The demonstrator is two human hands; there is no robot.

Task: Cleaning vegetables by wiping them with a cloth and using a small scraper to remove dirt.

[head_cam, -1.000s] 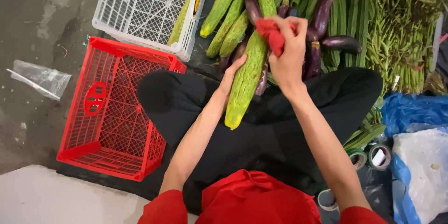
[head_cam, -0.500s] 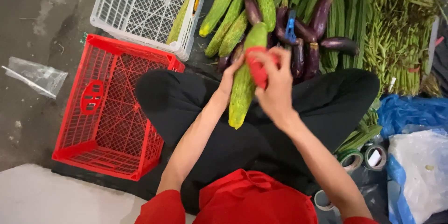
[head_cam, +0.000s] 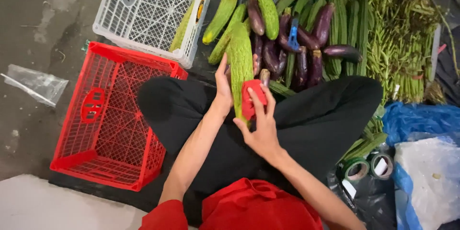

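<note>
Far left, a clear plastic bag [head_cam: 36, 84] lies on the grey floor [head_cam: 28, 14]. Next to it sits a red plastic crate [head_cam: 112, 120], tipped a little. A white plastic crate [head_cam: 153, 12] sits just above it and touches its top edge, with a long green gourd [head_cam: 183, 31] leaning on its right wall.

In the middle, the person sits cross-legged in black trousers [head_cam: 316, 120] and a red shirt [head_cam: 258, 208]. The left hand [head_cam: 223, 91] is curled around the left side of a long, bumpy bitter gourd [head_cam: 241, 64] and holds it upright over the lap. The right hand [head_cam: 261, 124] is partly open. Its fingers press a red cloth [head_cam: 251, 99] against the lower part of that gourd.

Behind the hands lies a pile of vegetables on the floor. There are more green gourds [head_cam: 224, 7], then dark purple eggplants [head_cam: 306, 43] with a small blue clip [head_cam: 293, 38] among them, then long ridged gourds [head_cam: 352, 24], and a big heap of thin green beans [head_cam: 405, 43].

At the lower right, two rolls of green tape [head_cam: 368, 166] sit side by side. Beside them are a blue plastic bag [head_cam: 421, 120] and a white bag [head_cam: 429, 177].
</note>
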